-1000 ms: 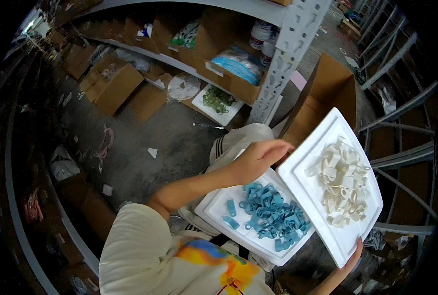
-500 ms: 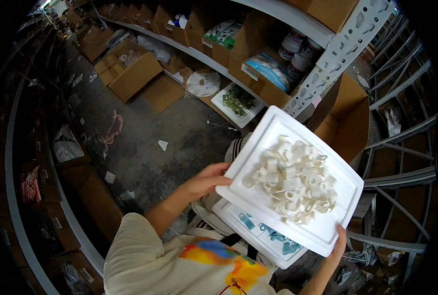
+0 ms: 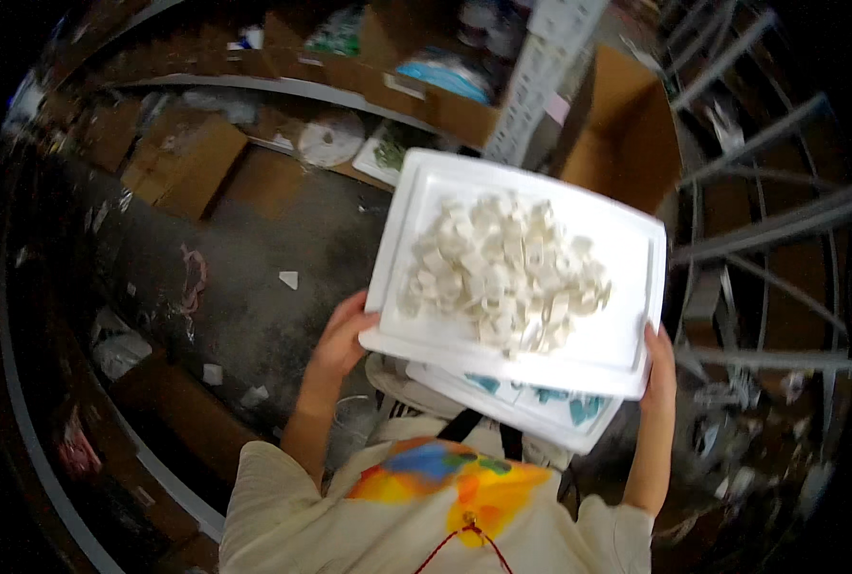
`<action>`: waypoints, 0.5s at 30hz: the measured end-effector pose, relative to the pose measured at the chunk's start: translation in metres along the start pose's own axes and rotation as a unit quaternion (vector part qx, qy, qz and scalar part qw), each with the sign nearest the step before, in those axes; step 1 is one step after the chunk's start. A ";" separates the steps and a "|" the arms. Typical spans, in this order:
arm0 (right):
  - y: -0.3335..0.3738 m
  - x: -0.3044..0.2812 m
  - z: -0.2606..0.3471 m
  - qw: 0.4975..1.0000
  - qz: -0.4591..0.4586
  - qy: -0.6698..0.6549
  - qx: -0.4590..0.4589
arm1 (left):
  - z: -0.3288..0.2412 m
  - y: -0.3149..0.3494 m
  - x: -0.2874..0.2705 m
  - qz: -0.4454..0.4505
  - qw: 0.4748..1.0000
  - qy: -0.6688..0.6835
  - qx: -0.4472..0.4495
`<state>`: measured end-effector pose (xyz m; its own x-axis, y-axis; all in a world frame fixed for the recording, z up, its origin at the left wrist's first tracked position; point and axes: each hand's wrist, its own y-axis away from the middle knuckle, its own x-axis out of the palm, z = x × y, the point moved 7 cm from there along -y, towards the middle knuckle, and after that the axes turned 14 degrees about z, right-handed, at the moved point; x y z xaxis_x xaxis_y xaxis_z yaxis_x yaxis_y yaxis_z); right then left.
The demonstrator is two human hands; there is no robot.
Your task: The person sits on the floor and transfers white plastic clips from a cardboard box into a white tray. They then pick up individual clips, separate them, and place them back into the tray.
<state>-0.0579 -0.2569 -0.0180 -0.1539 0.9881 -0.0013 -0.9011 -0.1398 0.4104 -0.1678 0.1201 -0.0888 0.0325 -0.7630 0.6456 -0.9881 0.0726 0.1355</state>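
A white foam tray is held up in front of me between both hands, with a heap of small off-white plastic pieces in it. My left hand grips its near left corner, and my right hand is closed on the right edge. Most of the fingers are hidden beneath the tray. Below it, nearer my body, a second white tray with teal pieces shows partly. What bears the second tray is not visible.
Cardboard bins line the shelf ahead, by a white perforated post. An open carton stands right of the post. A tray of green pieces and a flattened carton lie on the floor. Metal racks stand at right.
The upper tray has turned more level and come squarely in front of me, moving left in view. The view itself has shifted too. Both hands keep their hold.
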 end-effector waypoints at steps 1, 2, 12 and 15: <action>-0.001 -0.003 0.002 1.000 -0.015 -0.005 -0.015 | 0.000 -0.005 0.001 -0.012 1.000 -0.013 -0.010; 0.001 -0.007 0.007 0.999 -0.026 0.007 -0.030 | -0.002 -0.012 0.008 -0.007 1.000 -0.018 -0.008; 0.065 -0.071 -0.044 0.986 -0.144 0.017 -0.078 | 0.037 -0.029 0.039 0.137 0.984 -0.049 -0.100; 0.077 -0.084 -0.079 0.989 -0.134 0.008 -0.057 | 0.059 -0.017 0.034 0.105 0.978 -0.058 -0.170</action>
<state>-0.1465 -0.3556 -0.0588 0.0912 0.9897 -0.1102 -0.9503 0.1195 0.2876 -0.1589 0.0554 -0.1136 -0.2026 -0.7746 0.5991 -0.8629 0.4304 0.2647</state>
